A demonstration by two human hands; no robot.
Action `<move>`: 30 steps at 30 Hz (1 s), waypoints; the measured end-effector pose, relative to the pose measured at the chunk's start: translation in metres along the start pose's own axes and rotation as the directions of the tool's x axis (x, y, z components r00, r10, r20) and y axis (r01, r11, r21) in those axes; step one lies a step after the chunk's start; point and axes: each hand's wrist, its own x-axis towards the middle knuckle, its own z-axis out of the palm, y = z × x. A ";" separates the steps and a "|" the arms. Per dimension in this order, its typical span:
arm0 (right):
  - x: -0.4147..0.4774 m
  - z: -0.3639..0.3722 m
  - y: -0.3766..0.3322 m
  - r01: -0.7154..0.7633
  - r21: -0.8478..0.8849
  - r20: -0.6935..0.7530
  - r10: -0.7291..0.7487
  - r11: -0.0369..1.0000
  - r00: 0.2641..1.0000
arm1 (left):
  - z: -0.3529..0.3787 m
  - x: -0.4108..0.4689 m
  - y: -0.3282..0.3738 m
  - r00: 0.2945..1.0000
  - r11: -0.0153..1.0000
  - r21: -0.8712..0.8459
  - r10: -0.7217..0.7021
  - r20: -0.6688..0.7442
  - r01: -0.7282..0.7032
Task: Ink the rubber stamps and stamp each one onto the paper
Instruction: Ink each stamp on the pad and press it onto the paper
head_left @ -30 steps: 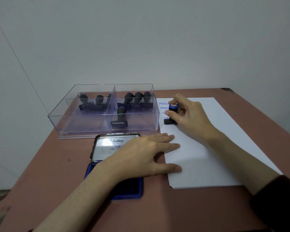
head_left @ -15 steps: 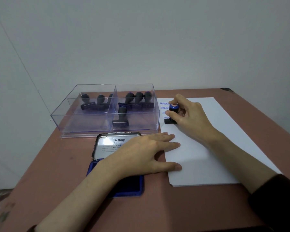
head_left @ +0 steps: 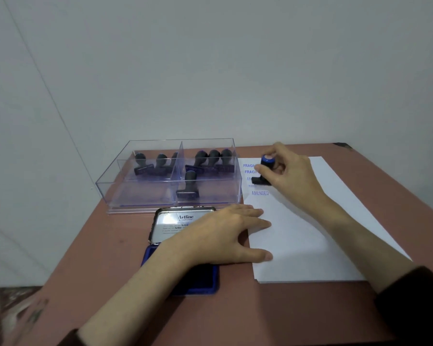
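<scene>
While the right fingers (head_left: pixel 281 152) curl round the blue-capped knob of the stamp (head_left: pixel 266 161), the right hand (head_left: pixel 294 177) holds it upright over the upper-left corner of the paper (head_left: pixel 310 233), right of centre in the frame, among the blue prints (head_left: pixel 260 193) (whether its base touches the sheet I cannot tell). It looks light and rigid with a soft rubber face. The waisted handle is the natural grip. The left hand (head_left: pixel 223 236) lies flat, fingers straight, across the ink pad (head_left: pixel 175 226) onto the paper's edge.
</scene>
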 end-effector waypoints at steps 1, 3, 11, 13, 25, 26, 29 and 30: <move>0.004 -0.004 -0.006 0.019 -0.002 -0.036 -0.019 1.000 0.999 | 0.000 0.000 0.000 1.000 1.000 0.006 0.006 -0.015 -0.006; 0.012 -0.009 -0.021 0.072 0.000 -0.102 -0.072 0.997 0.992 | 0.001 -0.001 0.001 0.998 1.000 0.011 0.016 -0.063 -0.015; 0.037 0.025 -0.071 0.145 0.025 0.014 -0.145 0.989 0.989 | -0.014 -0.026 -0.017 0.788 0.998 0.034 0.058 -0.614 -0.047; 0.040 0.038 -0.072 0.093 -0.045 0.101 -0.088 0.995 0.991 | -0.023 -0.035 -0.031 0.709 0.999 0.038 0.001 -0.705 0.037; 0.045 0.053 -0.078 -0.053 -0.286 0.402 0.170 0.957 0.900 | -0.031 -0.063 -0.091 0.684 0.949 0.005 -0.223 -0.695 0.314; 0.045 0.053 -0.081 -0.045 -0.300 0.419 0.174 0.953 0.891 | -0.030 -0.064 -0.091 0.681 0.950 0.006 -0.220 -0.699 0.313; 0.045 0.053 -0.085 -0.024 -0.319 0.467 0.179 0.948 0.866 | -0.028 -0.064 -0.092 0.670 0.948 0.000 -0.225 -0.707 0.319; 0.045 0.053 -0.087 -0.018 -0.325 0.483 0.183 0.946 0.856 | -0.027 -0.064 -0.092 0.668 0.947 0.001 -0.225 -0.710 0.320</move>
